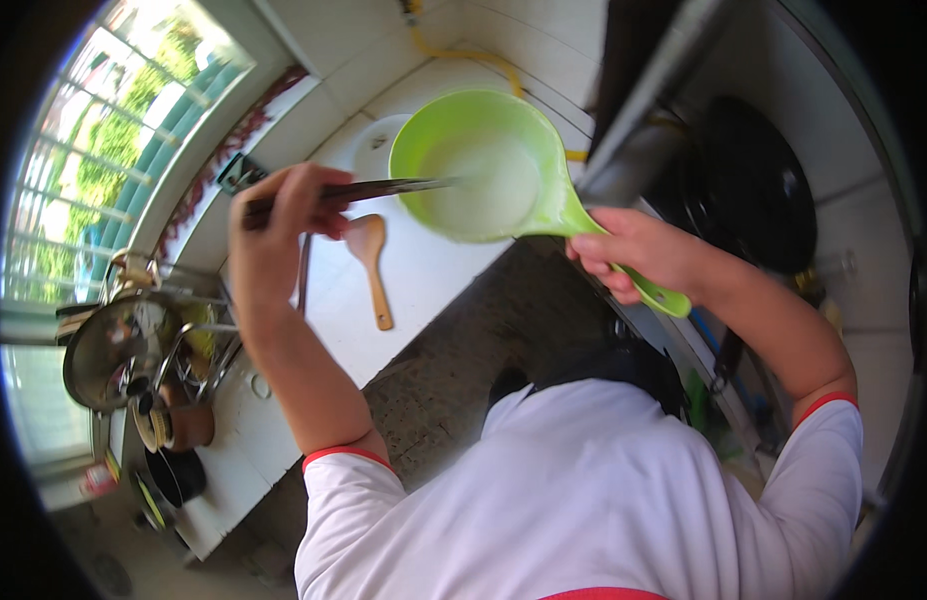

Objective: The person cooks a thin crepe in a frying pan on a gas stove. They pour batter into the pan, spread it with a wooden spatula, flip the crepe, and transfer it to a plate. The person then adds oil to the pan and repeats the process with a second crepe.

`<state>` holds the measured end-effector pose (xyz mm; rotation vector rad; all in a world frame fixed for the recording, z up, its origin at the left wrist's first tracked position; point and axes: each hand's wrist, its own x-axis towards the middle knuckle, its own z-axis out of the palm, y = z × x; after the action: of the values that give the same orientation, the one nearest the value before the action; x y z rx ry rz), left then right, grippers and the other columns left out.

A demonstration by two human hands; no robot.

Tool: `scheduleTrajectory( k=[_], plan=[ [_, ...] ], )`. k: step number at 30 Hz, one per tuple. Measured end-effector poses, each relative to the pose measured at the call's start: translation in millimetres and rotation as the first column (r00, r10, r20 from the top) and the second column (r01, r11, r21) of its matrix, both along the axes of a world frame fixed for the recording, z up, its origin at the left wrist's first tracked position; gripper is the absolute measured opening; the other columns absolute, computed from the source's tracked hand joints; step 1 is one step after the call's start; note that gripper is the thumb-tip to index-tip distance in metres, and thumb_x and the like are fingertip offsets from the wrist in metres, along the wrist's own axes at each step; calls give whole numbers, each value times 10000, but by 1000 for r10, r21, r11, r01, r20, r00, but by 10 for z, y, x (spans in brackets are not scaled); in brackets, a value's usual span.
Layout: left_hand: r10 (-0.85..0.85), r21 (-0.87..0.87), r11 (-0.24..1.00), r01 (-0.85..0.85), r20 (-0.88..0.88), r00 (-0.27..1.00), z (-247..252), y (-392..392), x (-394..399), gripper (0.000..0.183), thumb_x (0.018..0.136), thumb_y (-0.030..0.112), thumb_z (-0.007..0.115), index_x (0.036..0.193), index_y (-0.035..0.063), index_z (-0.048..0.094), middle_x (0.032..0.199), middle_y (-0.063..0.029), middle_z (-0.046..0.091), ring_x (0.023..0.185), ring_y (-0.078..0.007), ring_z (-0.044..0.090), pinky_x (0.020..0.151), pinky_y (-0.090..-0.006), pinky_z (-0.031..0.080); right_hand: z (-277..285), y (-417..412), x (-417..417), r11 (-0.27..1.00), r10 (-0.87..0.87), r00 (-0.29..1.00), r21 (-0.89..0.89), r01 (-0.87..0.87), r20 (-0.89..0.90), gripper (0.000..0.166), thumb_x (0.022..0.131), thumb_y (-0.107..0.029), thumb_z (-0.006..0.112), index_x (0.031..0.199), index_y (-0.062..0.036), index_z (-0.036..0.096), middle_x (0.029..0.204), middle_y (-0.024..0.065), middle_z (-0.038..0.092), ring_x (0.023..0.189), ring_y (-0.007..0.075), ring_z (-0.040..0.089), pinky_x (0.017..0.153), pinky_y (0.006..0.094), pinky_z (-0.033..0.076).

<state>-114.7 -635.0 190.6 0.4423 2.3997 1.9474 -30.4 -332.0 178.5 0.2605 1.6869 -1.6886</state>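
Note:
My right hand [621, 247] grips the handle of a light green plastic water dipper [564, 199], its bowl raised above the white counter. Inside lies a cloudy whitish liquid [493, 180]. Dark chopsticks [373, 190] are held in my left hand [291, 202], with their tips over the dipper's bowl; blur hides whether they touch the liquid. Below and between the hands, a wooden rice paddle [375, 270] rests flat on the counter. Another slim dark stick [304, 274] shows beside my left wrist, partly covered by it.
The white tiled counter [351, 337] turns a corner under a barred window [95, 165]. At left stand a metal wok or pan [118, 352], a wire rack [208, 352], a brown pot [189, 427] and a black pot [176, 476]. A yellow hose [471, 54] runs behind the dipper. A black pan [756, 180] is at right.

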Motion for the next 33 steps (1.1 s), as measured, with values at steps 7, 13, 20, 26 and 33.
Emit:
scheduleTrajectory(
  k=[7,13,20,26,33],
  plan=[
    [-401,43,913,407,-101,910,222,993,516,323,930,181,458,881,-90,627,683,-105,605,559,-132,562,544,-235,455,512,816,1102,981,-191,981,26,191,29,193,906,-227,525,859,-49,467,718,-17,449,523,37,424,462,203,380],
    [-498,16,847,531,-325,804,327,2032,664,364,957,211,412,969,-89,618,760,-136,634,605,-142,590,593,-247,483,803,1483,1659,871,-455,874,118,476,-170,204,875,-218,565,891,-21,515,710,-12,454,509,49,421,425,211,361],
    [-567,311,731,607,-218,794,318,3200,469,345,950,241,467,1000,-64,621,781,-93,642,690,-109,603,664,-231,496,777,2321,1777,648,-526,748,378,661,-406,219,865,-236,552,871,-22,508,701,-6,451,577,61,436,471,222,375],
    [-559,296,750,591,-194,806,38,3927,381,349,942,255,485,963,-64,626,798,-104,642,719,-138,630,669,-234,507,352,2939,1612,533,-567,694,446,720,-444,183,879,-221,542,846,-48,493,709,-9,453,572,66,436,472,225,383],
    [-523,330,781,530,-116,844,-266,4124,267,366,935,267,498,944,-79,618,767,-113,643,690,-150,635,648,-241,515,31,3169,1411,457,-591,670,498,737,-449,168,886,-213,539,845,-59,486,705,-11,447,563,63,438,459,217,380]
  ],
)
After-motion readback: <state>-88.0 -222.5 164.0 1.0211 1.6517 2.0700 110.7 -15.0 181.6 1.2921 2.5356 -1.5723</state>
